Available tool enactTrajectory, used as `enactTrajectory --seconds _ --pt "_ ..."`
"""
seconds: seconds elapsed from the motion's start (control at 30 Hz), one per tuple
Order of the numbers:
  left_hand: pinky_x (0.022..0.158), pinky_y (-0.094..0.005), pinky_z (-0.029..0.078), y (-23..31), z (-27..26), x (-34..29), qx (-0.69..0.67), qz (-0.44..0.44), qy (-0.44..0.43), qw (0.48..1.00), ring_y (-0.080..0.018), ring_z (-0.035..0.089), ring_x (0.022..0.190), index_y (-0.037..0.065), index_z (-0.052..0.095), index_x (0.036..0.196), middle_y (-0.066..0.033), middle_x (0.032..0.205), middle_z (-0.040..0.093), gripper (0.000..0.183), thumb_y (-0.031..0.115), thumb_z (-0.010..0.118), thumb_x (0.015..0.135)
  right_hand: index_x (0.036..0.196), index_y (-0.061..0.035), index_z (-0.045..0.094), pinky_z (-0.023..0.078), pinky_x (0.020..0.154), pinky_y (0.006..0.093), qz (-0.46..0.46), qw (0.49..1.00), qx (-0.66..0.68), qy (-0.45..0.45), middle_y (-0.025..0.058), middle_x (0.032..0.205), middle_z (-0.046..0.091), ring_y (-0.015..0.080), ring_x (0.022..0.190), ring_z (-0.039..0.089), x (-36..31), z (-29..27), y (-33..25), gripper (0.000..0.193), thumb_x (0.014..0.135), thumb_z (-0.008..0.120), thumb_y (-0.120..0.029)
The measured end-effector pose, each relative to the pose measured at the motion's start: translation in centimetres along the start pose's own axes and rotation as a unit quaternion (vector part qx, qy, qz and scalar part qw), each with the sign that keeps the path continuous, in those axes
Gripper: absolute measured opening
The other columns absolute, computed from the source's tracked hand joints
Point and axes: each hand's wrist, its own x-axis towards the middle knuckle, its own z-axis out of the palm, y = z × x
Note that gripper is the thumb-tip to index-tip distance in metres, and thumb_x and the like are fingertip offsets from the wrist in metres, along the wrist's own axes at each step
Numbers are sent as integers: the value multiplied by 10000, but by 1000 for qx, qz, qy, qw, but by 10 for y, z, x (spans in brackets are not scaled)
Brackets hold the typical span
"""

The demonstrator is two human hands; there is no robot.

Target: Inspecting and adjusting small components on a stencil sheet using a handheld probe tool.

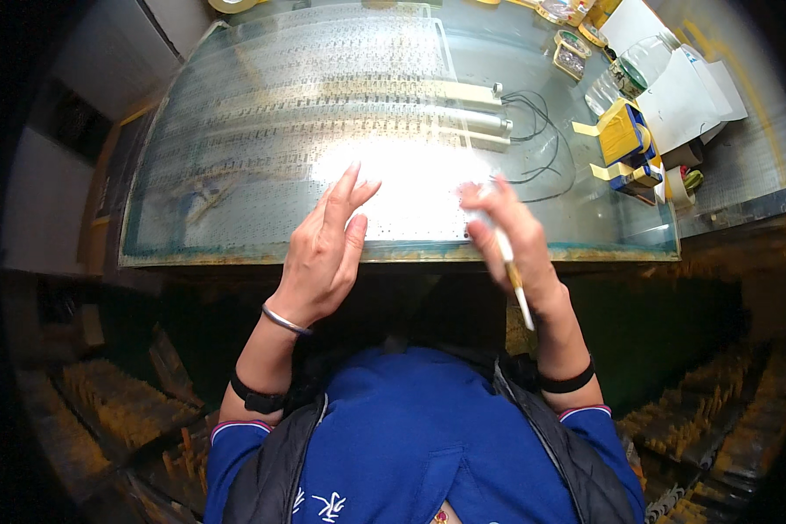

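My left hand [321,249] is over the near edge of a glass-topped table [393,253], fingers stretched out and apart, holding nothing. To its right, my right hand [526,240] has a slim white-and-tan pen-like tool [516,284], which lies along the palm with its pale end pointing toward me. Motion smears the right fingertips, and the tool's exact kind cannot be made out. Between both hands, strong glare washes out the glass. Beyond the left hand spreads a clear sheet [323,65] covered with rows of small dark marks.
Tube lamps [463,92] with black cables [541,131] show through the glass. At the right stand a yellow-and-blue tape dispenser [622,131], a clear plastic bottle [629,74], white paper [686,100] and tape rolls [594,35]. The table's front edge runs just before me.
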Motion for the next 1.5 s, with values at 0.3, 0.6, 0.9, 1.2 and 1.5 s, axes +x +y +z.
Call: enactTrajectory --seconds 0.3,0.6,0.9,1.2,1.5 --pt "1107 -406 311 -4 -10 -3 -112 -66 18 991 -315 479 1294 28 227 1487 -151 1336 573 567 77 389 946 871 25 604 531 857 421 172 888 424 -41 179 711 675 256 673 687 -8 -11 -36 468 1016 433 -385" --pt "1093 -379 317 -4 -13 -3 -144 -83 21 986 -272 512 1254 19 240 1482 -153 1332 578 589 54 394 914 947 39 602 552 727 350 176 882 437 5 177 810 673 236 713 686 -11 -5 -23 367 1030 439 -279" --pt "736 -322 475 -9 -14 -4 -143 -75 54 985 -193 584 671 30 262 1467 -170 1301 593 616 -18 410 871 1105 4 593 486 884 313 217 930 286 81 170 1156 658 230 1059 633 9 1 -20 195 983 540 -138" --pt "1107 -383 309 -11 -11 -4 -234 -100 48 966 -287 450 1321 7 221 1482 -218 1377 512 587 6 363 913 1043 -20 638 514 852 389 -79 911 317 -251 161 1022 677 321 967 655 19 21 -49 172 911 631 -130" --pt "1131 -391 302 -10 -15 -4 -234 -107 46 965 -287 447 1319 -9 223 1475 -230 1373 506 585 -13 353 905 1226 6 613 471 687 249 213 917 333 -59 62 841 596 92 741 556 31 13 -25 458 1026 437 -366"
